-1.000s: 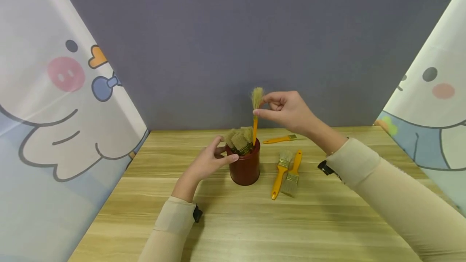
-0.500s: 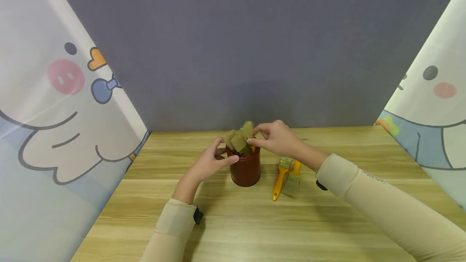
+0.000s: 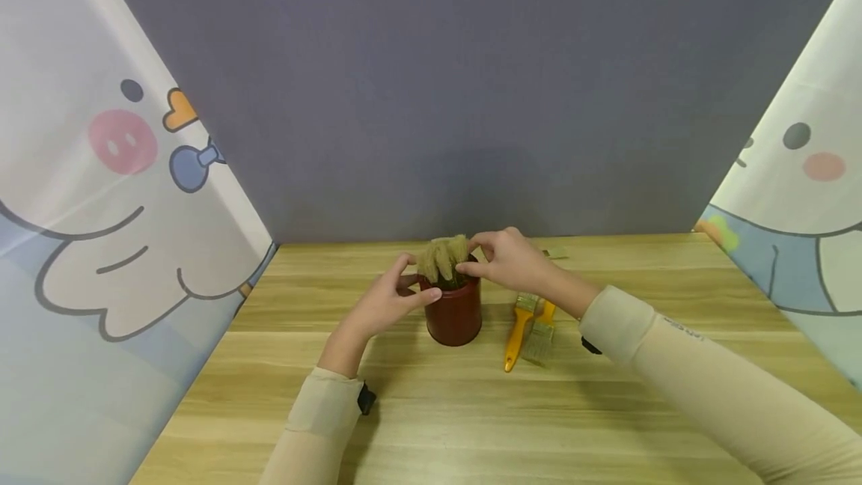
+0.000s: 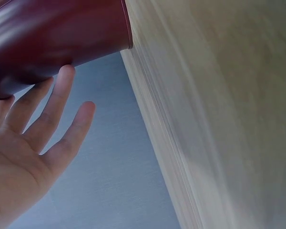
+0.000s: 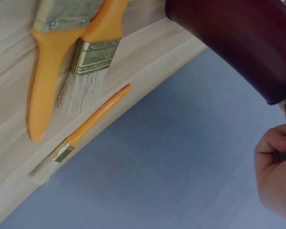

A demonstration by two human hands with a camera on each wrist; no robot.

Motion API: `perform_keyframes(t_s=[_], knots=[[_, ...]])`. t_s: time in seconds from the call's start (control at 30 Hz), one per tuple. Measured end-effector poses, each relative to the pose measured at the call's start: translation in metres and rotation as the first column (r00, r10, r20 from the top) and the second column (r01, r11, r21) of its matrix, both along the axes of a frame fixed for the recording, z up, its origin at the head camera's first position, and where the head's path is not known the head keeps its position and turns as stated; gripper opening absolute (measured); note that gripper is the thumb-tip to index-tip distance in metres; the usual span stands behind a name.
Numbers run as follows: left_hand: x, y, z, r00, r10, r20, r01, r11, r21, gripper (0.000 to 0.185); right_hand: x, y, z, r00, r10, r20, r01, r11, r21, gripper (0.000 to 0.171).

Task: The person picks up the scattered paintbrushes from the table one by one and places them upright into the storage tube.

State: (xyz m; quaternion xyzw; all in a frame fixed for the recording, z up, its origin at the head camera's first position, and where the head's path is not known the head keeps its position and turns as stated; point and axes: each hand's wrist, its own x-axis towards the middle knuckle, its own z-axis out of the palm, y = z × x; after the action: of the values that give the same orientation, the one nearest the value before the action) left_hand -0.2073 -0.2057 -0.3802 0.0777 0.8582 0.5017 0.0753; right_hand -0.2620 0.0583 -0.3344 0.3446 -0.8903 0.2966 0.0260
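Observation:
A dark red cup (image 3: 454, 314) stands on the wooden table (image 3: 431, 410), with several brushes in it, bristles (image 3: 441, 257) up. My left hand (image 3: 420, 277) holds the cup at its left rim, thumb in front and fingers behind; in the left wrist view the fingers (image 4: 62, 95) lie along the cup (image 4: 57, 33). My right hand (image 3: 469, 257) is at the right of the rim and pinches the bristle end of a brush standing in the cup. In the right wrist view its curled fingers (image 5: 274, 148) sit beside the cup (image 5: 238, 43).
Two wide yellow-handled brushes (image 3: 517, 329) (image 3: 541, 329) lie right of the cup, also seen as the two brushes (image 5: 47, 71) (image 5: 93, 62). A thin yellow brush (image 5: 86, 129) lies near the table's back edge. A grey backdrop (image 3: 438, 96) and cartoon curtains (image 3: 101, 208) (image 3: 801, 193) enclose the table.
My right hand has come down from above the cup, lowering the thin-handled brush handle-first into it among the others. The left hand has stayed on the cup.

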Motion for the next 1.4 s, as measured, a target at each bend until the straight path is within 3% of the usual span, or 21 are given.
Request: perform_keyframes(t_s=[0.17, 0.23, 0.37, 0.5, 0.67, 0.83, 0.97, 1.07, 1.2, 1.3, 1.4], knots=[[0.002, -0.003, -0.003, 1.000, 0.010, 0.007, -0.011, 1.000, 0.006, 0.073, 0.000, 0.002, 0.008, 0.999, 0.020, -0.044, -0.026, 0.991, -0.130, 0.013], [0.002, -0.003, -0.002, 1.000, 0.007, 0.000, -0.007, 1.000, 0.014, 0.071, -0.001, 0.001, 0.012, 0.999, 0.017, -0.030, -0.021, 0.990, -0.141, 0.018], [0.002, -0.003, -0.001, 1.000, 0.010, -0.006, -0.010, 1.000, 0.003, 0.070, -0.002, -0.004, 0.010, 0.999, 0.005, 0.049, -0.004, 1.000, -0.022, 0.048], [0.002, -0.001, -0.001, 1.000, 0.001, 0.007, -0.001, 1.000, 0.003, 0.072, 0.000, -0.005, 0.008, 0.999, 0.007, 0.040, -0.009, 0.999, 0.039, 0.048], [-0.002, 0.001, -0.002, 1.000, -0.022, -0.004, 0.022, 1.000, 0.008, 0.075, 0.005, 0.005, 0.028, 1.000, -0.004, 0.001, 0.004, 0.994, -0.107, 0.026], [-0.003, -0.001, -0.002, 1.000, -0.012, -0.012, 0.012, 1.000, 0.011, 0.071, 0.007, 0.010, 0.043, 0.999, 0.035, 0.004, -0.034, 0.986, -0.166, 0.053], [-0.003, -0.001, -0.003, 0.999, -0.039, -0.009, 0.040, 0.998, 0.048, 0.067, 0.006, 0.009, 0.041, 0.999, 0.046, -0.029, -0.049, 0.991, -0.123, 0.053], [-0.003, 0.000, -0.005, 0.999, -0.051, 0.001, 0.050, 0.997, 0.061, 0.065, 0.006, 0.009, 0.037, 0.998, 0.040, -0.050, -0.045, 0.994, -0.097, 0.042], [-0.004, 0.000, -0.007, 0.999, -0.044, 0.016, 0.044, 0.998, 0.044, 0.067, 0.007, 0.010, 0.035, 0.998, 0.044, -0.044, -0.049, 0.989, -0.138, 0.035], [-0.005, 0.000, -0.006, 0.999, -0.041, 0.010, 0.040, 0.999, 0.031, 0.070, 0.007, 0.009, 0.036, 0.999, 0.047, -0.019, -0.049, 0.983, -0.177, 0.046], [-0.005, -0.001, -0.005, 0.999, -0.050, -0.003, 0.050, 0.998, 0.038, 0.069, 0.007, 0.005, 0.034, 0.998, 0.056, 0.024, -0.052, 0.990, -0.128, 0.055]])
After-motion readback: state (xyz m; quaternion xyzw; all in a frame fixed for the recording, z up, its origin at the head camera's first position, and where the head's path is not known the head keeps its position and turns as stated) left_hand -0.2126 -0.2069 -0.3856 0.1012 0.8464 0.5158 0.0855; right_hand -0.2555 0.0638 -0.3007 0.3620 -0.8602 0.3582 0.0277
